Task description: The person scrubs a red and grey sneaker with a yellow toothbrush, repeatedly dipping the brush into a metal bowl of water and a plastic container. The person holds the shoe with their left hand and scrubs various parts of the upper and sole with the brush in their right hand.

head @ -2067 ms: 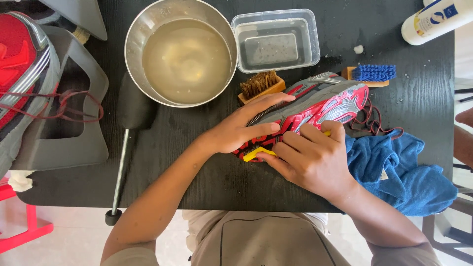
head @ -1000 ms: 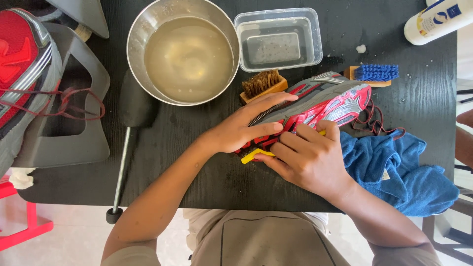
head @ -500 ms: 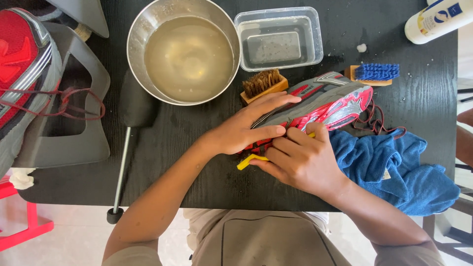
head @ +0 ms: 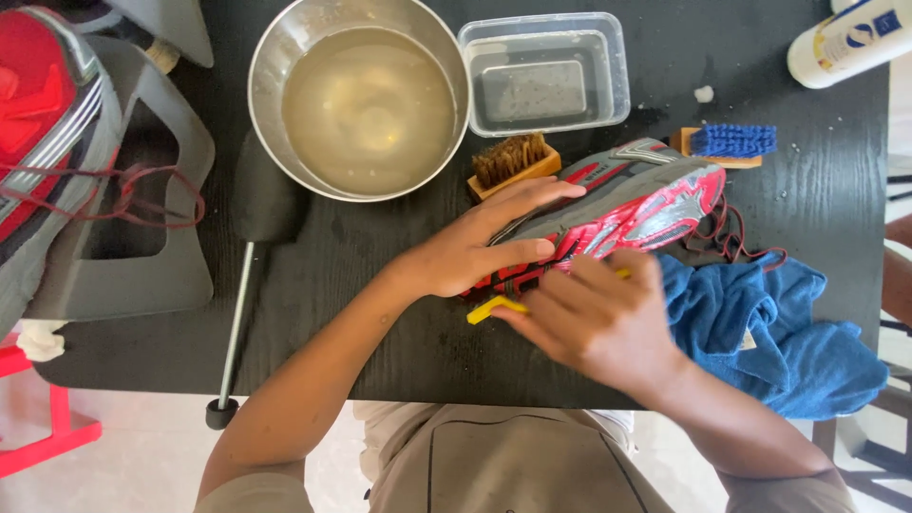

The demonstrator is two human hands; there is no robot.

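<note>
Left hand (head: pixel 475 249) flat on shoe (head: pixel 627 204), pinning it sole-up on table (head: pixel 380 323). Right hand (head: pixel 594 318), blurred, closed around yellow tool (head: pixel 496 307) at shoe's heel edge. Blue cloth (head: pixel 769 328) beside shoe; bowl (head: pixel 359 95) behind.

The left hand (head: pixel 475 249) is laid flat, fingers stretched along the shoe (head: pixel 627 204). The right hand (head: pixel 594 318) is curled, blurred, just below the shoe.
</note>
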